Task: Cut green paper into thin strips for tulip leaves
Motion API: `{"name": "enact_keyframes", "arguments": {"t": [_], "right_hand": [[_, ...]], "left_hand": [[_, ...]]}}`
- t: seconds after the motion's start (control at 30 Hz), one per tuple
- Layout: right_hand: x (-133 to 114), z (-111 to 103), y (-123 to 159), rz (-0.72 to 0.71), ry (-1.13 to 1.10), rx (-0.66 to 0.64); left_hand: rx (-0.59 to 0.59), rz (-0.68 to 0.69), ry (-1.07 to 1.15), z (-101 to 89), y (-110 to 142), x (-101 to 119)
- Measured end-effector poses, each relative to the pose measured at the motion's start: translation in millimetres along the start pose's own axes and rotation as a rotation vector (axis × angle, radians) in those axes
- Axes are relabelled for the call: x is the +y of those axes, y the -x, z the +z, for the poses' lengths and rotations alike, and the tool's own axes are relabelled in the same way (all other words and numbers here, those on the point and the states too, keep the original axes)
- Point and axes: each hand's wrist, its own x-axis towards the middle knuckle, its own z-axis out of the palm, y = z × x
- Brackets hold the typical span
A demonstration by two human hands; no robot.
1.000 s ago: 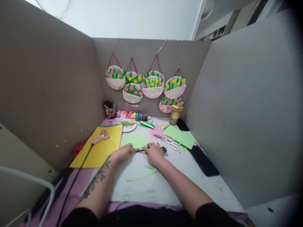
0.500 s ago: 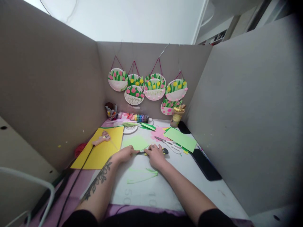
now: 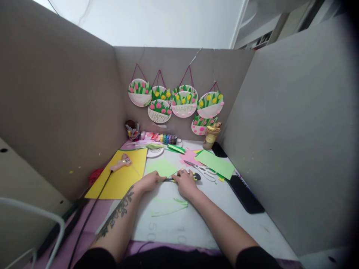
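Observation:
In the middle of the white mat, a black-and-yellow utility knife (image 3: 198,176) lies crosswise between my two hands, along the lower edge of a light green paper sheet (image 3: 162,168). My left hand (image 3: 150,181) has its fingers closed at the knife's thin left end. Bent over the knife's body is my right hand (image 3: 185,183), gripping it, with the rounded rear end sticking out to the right. The hands hide part of the tool. Nearer to me are thin green paper strips (image 3: 169,213).
White-handled scissors (image 3: 206,173) lie right of my hands, beside green paper (image 3: 215,164) and pink paper (image 3: 189,157). A pink glue gun (image 3: 121,164) rests on yellow sheets (image 3: 112,186). A black phone (image 3: 246,195) lies at right. Decorated paper plates (image 3: 184,104) hang behind.
The whole view has shifted very slightly. Both hands and the utility knife stay in nearly the same place.

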Motion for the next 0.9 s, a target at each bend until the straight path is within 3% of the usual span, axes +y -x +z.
{"name": "enact_keyframes", "arguments": {"t": [0.9], "right_hand": [[0.0,-3.3,4.0,-0.048,-0.024,-0.026]], "left_hand": [[-0.016,0.000,-0.034,-1.5,-2.9,3.0]]}}
